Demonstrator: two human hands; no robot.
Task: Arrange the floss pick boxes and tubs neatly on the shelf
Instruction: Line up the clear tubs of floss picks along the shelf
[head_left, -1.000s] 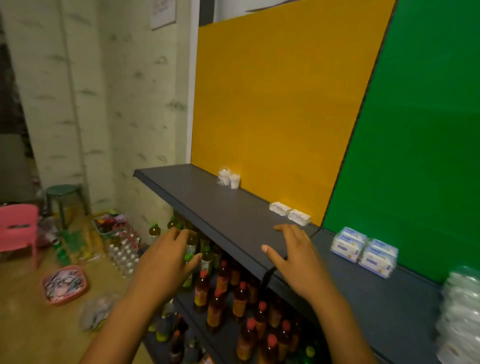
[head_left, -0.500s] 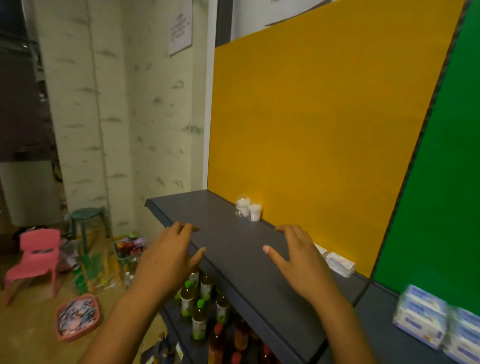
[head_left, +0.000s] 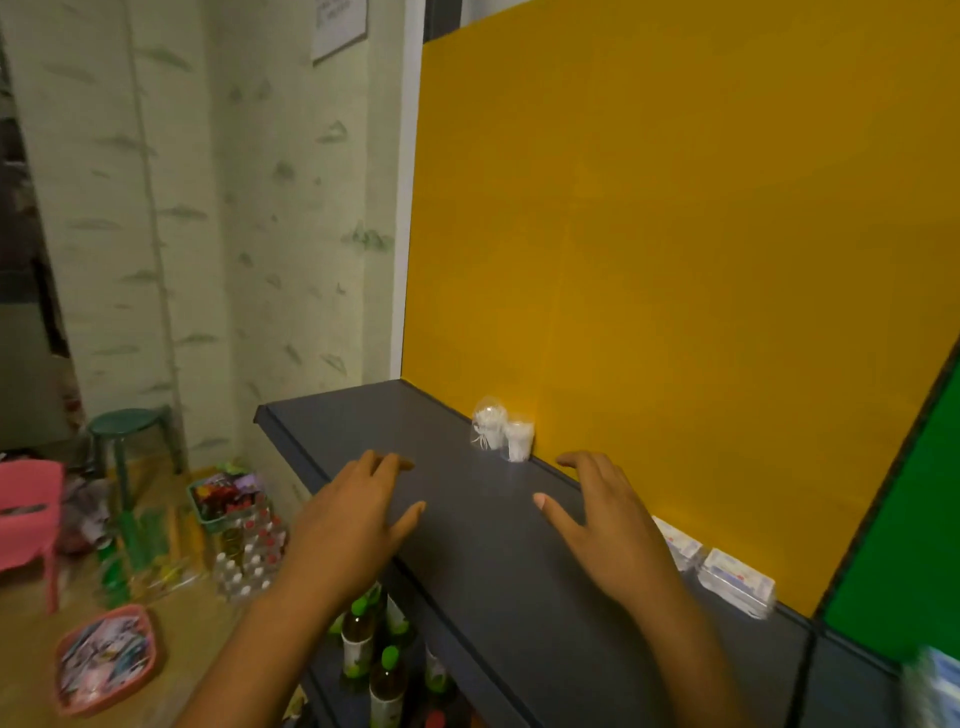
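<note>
Progress is judged early; neither hand holds stock. The left hand (head_left: 353, 519) hovers over the front edge of the grey shelf (head_left: 467, 545), fingers spread and relaxed, grip wide and empty; the right hand (head_left: 608, 525) hovers further in, likewise wide and empty. Two small clear tubs (head_left: 503, 435) stand touching each other against the yellow back panel (head_left: 675, 234), ahead of and between the hands; they appear upright, though the left one looks wrapped in film and its set is hard to tell. Two flat floss pick boxes (head_left: 735, 581) lie side by side at the panel's foot, to the right of the right hand, the nearer box partly hidden by it; tubs and boxes sit well apart, so grouping remains to be done.

Nothing on the shelf blocks either reach. Bottles (head_left: 387, 675) fill the shelf below; white packets (head_left: 932, 691), blurred, sit at the far right beneath the green panel (head_left: 904, 545); a pink chair (head_left: 28, 519), green stool (head_left: 130, 431) and trays of goods (head_left: 104, 657) occupy the floor.
</note>
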